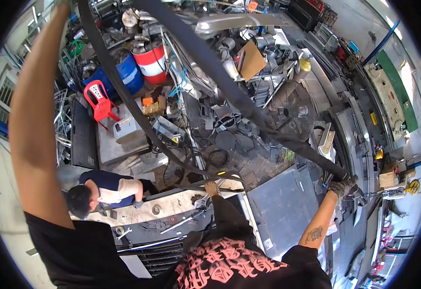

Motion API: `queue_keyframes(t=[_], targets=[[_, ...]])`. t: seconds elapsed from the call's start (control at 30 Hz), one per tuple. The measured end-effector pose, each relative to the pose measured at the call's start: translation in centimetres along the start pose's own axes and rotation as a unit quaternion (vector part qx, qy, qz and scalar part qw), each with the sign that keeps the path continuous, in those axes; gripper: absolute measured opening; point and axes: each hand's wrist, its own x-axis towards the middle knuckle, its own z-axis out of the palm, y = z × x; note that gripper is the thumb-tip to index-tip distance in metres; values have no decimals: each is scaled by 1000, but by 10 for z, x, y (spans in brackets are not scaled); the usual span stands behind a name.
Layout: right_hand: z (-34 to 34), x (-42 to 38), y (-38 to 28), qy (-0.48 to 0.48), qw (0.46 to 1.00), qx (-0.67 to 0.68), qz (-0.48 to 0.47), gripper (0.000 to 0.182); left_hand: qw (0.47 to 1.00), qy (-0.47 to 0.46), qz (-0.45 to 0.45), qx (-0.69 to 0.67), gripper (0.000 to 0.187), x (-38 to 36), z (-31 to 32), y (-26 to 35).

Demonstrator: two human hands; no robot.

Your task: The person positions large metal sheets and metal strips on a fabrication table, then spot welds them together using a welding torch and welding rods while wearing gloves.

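Note:
My right hand (343,187), in a dark work glove, is closed around the lower end of a thick black sleeved cable (249,108). That cable slants down from the top edge to my hand. My left arm (35,120) is raised along the left side, and its hand lies beyond the top edge. A second black cable (128,98) hangs from the top and curves down to the pale machine ledge (145,212). A metal chain (379,193) with a yellow hook (413,187) is beside my right hand.
Another person (104,192) crouches at the ledge on the left. Wrenches (124,233) and a ratchet (179,224) lie near my body. Below are a red chair (100,103), drums (150,62), a large grey panel (282,207) and scattered metal scrap (225,120).

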Motion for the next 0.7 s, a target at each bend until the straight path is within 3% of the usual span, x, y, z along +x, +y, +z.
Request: queue_keyframes(t=[0.1,0.13,0.2,0.27,0.33,0.4,0.43,0.5,0.53,0.57,0.6,0.63,0.67,0.7], targets=[[22,57,45,-140,975,-22,172,45,993,-104,-38,37,46,-75,164,-89],[31,72,56,-175,956,-38,234,45,979,-146,33,137,47,-131,214,-112],[55,83,86,-150,947,-97,267,45,955,-255,42,145,47,-321,349,-184],[82,71,118,-101,945,-151,271,42,936,-320,-136,48,36,-452,354,-75],[97,40,143,-69,940,-189,275,39,909,-345,-234,-8,27,-577,353,30],[103,18,166,-86,939,-185,276,28,884,-436,-165,-40,40,-665,334,112],[98,9,176,-108,936,-216,257,28,909,-360,-192,-82,46,-763,332,140],[79,2,194,-101,918,-246,294,27,860,-435,-192,-187,33,-766,273,231],[61,-3,205,-96,901,-273,322,28,664,-571,-418,-242,36,-745,245,267],[4,-12,230,-211,848,-360,327,27,597,-565,-512,-250,43,-753,207,297],[-22,-51,253,-240,822,-355,375,22,530,-545,-602,-246,51,-759,170,327],[-45,-92,276,-271,791,-352,421,18,622,-559,-481,-263,48,-785,138,337],[-69,-133,299,-303,756,-350,463,15,582,-547,-543,-258,47,-778,110,347],[-94,-174,314,-223,755,-238,570,10,536,-534,-604,-250,45,-772,79,358]])
